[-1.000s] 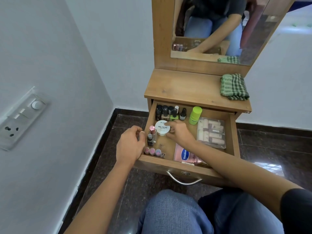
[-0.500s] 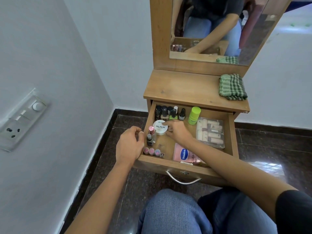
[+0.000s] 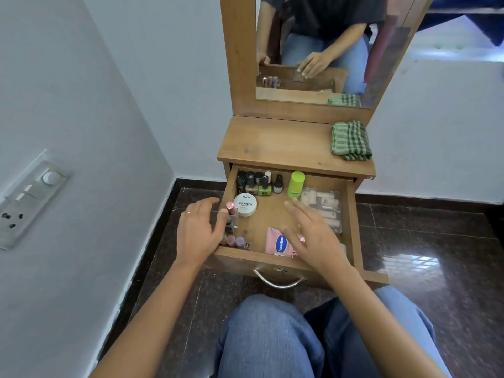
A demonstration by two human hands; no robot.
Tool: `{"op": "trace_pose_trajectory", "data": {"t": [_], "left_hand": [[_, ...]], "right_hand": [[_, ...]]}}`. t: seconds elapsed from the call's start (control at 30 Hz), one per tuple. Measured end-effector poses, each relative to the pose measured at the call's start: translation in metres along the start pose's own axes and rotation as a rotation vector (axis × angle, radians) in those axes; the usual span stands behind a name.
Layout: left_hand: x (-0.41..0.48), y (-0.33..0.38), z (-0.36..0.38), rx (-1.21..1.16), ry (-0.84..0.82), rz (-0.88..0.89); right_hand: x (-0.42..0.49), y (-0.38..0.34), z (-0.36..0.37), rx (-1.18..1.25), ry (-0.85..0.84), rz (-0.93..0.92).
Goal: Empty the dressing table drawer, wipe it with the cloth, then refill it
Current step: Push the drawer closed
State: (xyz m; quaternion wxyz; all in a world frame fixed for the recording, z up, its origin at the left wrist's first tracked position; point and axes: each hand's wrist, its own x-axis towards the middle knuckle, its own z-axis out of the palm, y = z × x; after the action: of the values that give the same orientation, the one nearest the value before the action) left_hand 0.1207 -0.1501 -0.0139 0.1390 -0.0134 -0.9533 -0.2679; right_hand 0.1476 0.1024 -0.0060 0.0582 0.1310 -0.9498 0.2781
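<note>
Your left hand (image 3: 199, 233), right hand (image 3: 313, 238): released, empty, over drawer (image 3: 352, 219). Polish bottles (image 3: 257, 184) likely glass, slippery; pinch caps.

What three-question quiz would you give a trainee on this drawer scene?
1. True or false: the cloth lies on the tabletop, outside the drawer.
2. Where in the drawer is the Vaseline pouch? A: back left. B: front middle. C: back right.
3. What does the right hand hold?

Key: 1 true; 2 B; 3 nothing, its fingers are straight above the drawer.
</note>
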Motion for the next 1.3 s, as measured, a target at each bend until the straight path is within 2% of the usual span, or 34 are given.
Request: {"op": "trace_pose_trajectory", "data": {"t": [0.17, 0.33, 0.5, 0.97, 1.3], "left_hand": [[-0.021, 0.007, 0.002, 0.047, -0.056, 0.173], [-0.045, 0.026, 0.016, 0.094, -0.115, 0.199], [-0.045, 0.041, 0.025, 0.157, -0.110, 0.204], [0.033, 0.059, 0.050, 0.138, -0.110, 0.229], [0.086, 0.071, 0.078, 0.305, -0.134, 0.294]], "right_hand": [[-0.036, 0.006, 0.001, -0.108, -0.015, -0.029], [-0.053, 0.012, -0.002, -0.193, 0.047, -0.017], [-0.047, 0.019, -0.002, -0.285, 0.006, -0.093], [0.034, 0.061, -0.011, -0.348, 0.150, -0.153], [0.104, 0.089, -0.019, -0.539, 0.277, -0.080]]}}
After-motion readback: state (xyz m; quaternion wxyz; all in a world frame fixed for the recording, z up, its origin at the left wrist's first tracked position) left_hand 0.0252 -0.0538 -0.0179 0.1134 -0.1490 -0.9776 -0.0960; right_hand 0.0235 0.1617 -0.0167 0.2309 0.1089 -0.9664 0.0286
